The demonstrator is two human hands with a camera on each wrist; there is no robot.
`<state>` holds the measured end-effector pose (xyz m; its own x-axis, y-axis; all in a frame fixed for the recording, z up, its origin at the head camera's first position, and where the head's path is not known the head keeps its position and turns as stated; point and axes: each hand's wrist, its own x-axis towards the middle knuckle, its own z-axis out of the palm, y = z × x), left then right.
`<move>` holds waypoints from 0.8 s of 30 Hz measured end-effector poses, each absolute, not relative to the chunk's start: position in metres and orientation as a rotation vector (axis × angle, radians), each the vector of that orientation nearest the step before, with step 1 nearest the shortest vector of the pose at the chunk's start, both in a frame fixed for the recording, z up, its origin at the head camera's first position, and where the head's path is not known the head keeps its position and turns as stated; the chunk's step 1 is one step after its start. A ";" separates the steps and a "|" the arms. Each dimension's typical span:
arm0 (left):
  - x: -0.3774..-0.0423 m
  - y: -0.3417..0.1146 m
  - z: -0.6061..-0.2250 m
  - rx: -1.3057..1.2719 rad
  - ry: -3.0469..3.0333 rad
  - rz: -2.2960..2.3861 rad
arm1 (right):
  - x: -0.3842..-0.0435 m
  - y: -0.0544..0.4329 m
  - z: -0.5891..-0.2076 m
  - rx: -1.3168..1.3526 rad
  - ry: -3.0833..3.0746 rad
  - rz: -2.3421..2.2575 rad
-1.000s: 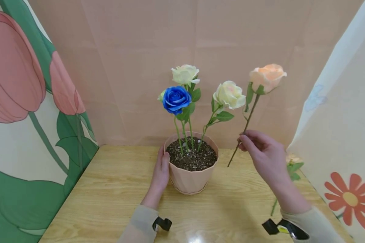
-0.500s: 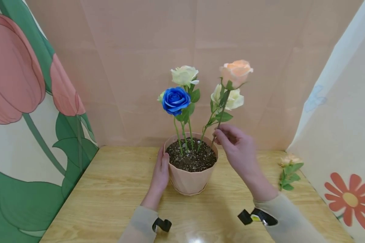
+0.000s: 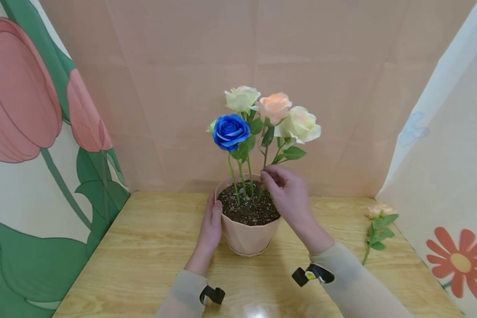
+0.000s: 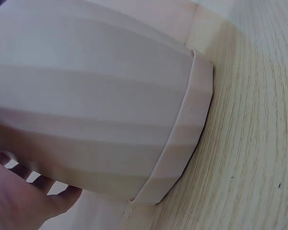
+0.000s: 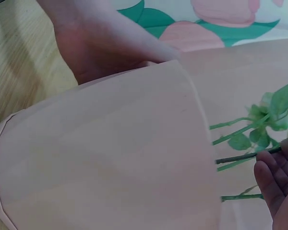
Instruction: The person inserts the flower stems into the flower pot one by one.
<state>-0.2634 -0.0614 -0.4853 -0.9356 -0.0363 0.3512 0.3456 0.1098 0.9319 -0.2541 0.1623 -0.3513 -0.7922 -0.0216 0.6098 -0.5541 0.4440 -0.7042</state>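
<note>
In the head view, a pink flowerpot (image 3: 249,236) filled with dark soil (image 3: 246,211) stands on a saucer. My left hand (image 3: 210,223) rests against the pot's left side, thumb near the rim; in the left wrist view its fingers lie along the pot wall (image 4: 86,96). My right hand (image 3: 290,194) pinches the brown stem (image 5: 240,158) of a peach rose (image 3: 275,107) over the right half of the pot. The stem's lower end is behind the rim in the right wrist view. A blue rose (image 3: 231,132) and cream roses (image 3: 301,125) stand in the soil.
Another rose with green leaves (image 3: 381,227) lies on the wooden table (image 3: 151,247) at the right, near the table's edge. A pink backdrop (image 3: 175,110) hangs behind. Side panels carry printed tulips (image 3: 20,92) and a red flower (image 3: 459,263).
My right hand has carried the peach rose leftward and down, from right of the pot to over its soil, between the cream roses. The left hand has stayed at the pot.
</note>
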 end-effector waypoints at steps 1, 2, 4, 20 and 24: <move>-0.264 -0.061 -0.486 -0.305 -2.104 -1.895 | -0.256 0.161 -0.352 0.482 -2.178 1.337; -0.264 -0.061 -0.486 -0.305 -2.107 -1.891 | -0.258 0.161 -0.354 0.481 -2.182 1.337; -0.264 -0.061 -0.486 -0.299 -2.111 -1.886 | -0.261 0.159 -0.356 0.479 -2.191 1.335; -0.264 -0.061 -0.484 -0.302 -2.116 -1.883 | -0.273 0.151 -0.372 0.484 -2.226 1.229; -0.264 -0.061 -0.485 -0.295 -2.119 -1.881 | -0.275 0.150 -0.382 0.493 -2.236 1.184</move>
<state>-0.2639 -0.0607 -0.4849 -0.9364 -0.0399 0.3485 0.3413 0.1257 0.9315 -0.2751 0.1495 -0.3815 -0.7775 -0.0602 0.6260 -0.5516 0.5435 -0.6327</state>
